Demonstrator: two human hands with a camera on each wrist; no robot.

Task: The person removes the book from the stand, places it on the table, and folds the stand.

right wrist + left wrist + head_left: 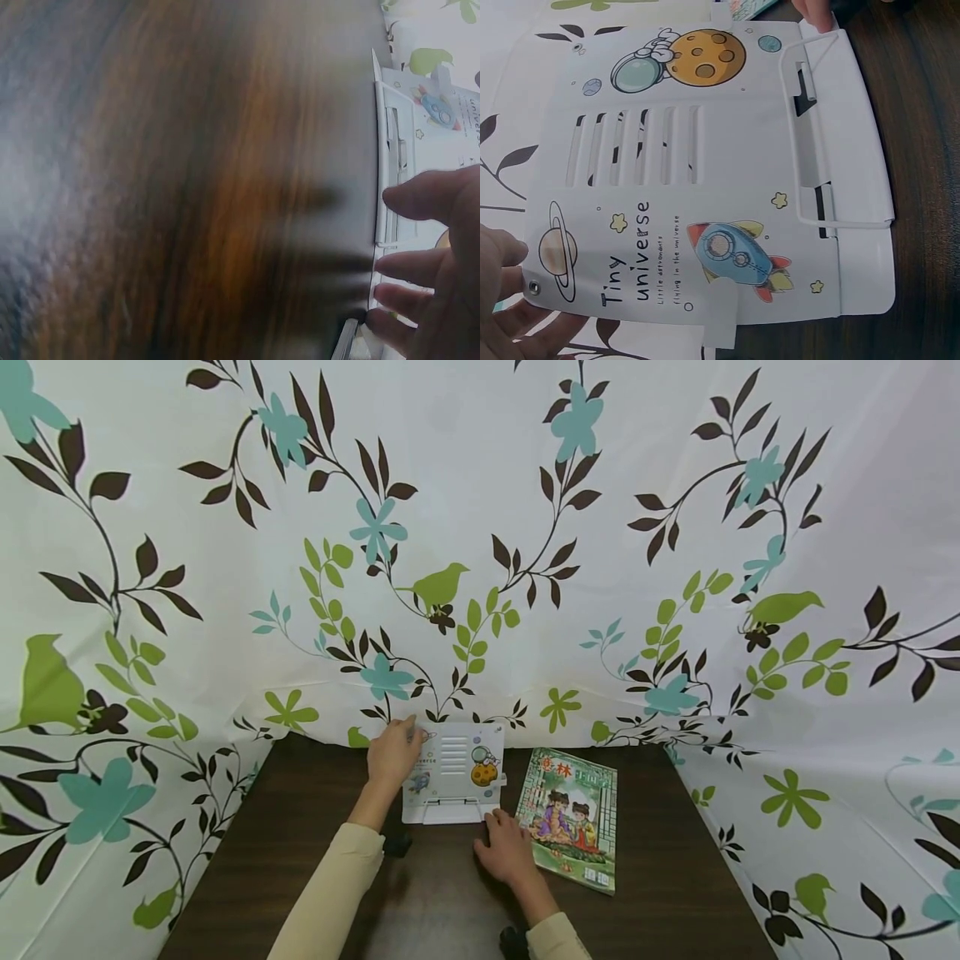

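Observation:
A white book stand (pixel 459 768) printed with an astronaut, a rocket and "Tiny universe" stands tilted back on the dark table. My left hand (pixel 393 750) grips its upper left corner; in the left wrist view the fingers (pixel 544 334) pass behind the panel's edge. At the stand's lower right, my right hand (pixel 506 847) has its fingertips at the front ledge (pixel 855 150), fairly straight and spread in the right wrist view. A wire page holder (pixel 799 202) lies along that ledge.
Just right of the stand, a magazine (pixel 570 818) with two illustrated figures lies flat. Dark wood tabletop (pixel 675 877) extends around both. Behind and beside the table hangs a white sheet (pixel 480 468) patterned with leaves, flowers and birds, close to the stand's back.

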